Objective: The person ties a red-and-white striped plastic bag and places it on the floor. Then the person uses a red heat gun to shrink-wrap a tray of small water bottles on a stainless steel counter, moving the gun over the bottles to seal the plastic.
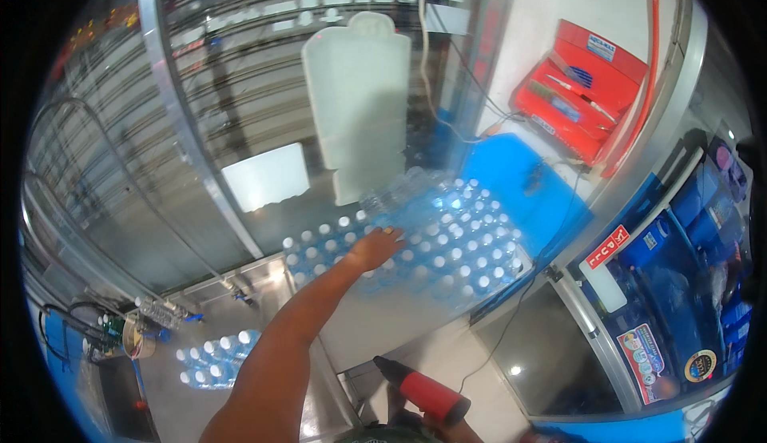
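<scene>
My left hand (pixel 377 249) reaches over the left-middle part of a large group of clear plastic water bottles (pixel 471 263) with white caps. Its fingers are stretched out to the right just above the bottles, and a ring shows on one of them; whether they touch a cap I cannot make out. At the lower edge, my right hand (pixel 449 432) is closed round the handle of a red heat gun (pixel 435 395). The gun's black nozzle points up and to the left. Behind the group, some clear plastic (pixel 411 190) looks blurred.
The bottles stand on a metal counter (pixel 359 331). A smaller bottle group (pixel 216 359) is in a steel basin area at left, near pipes and taps (pixel 240 295). A blue panel (pixel 519 183) and a red toolbox (pixel 582 95) lie at right. A cord (pixel 511 323) trails from the heat gun.
</scene>
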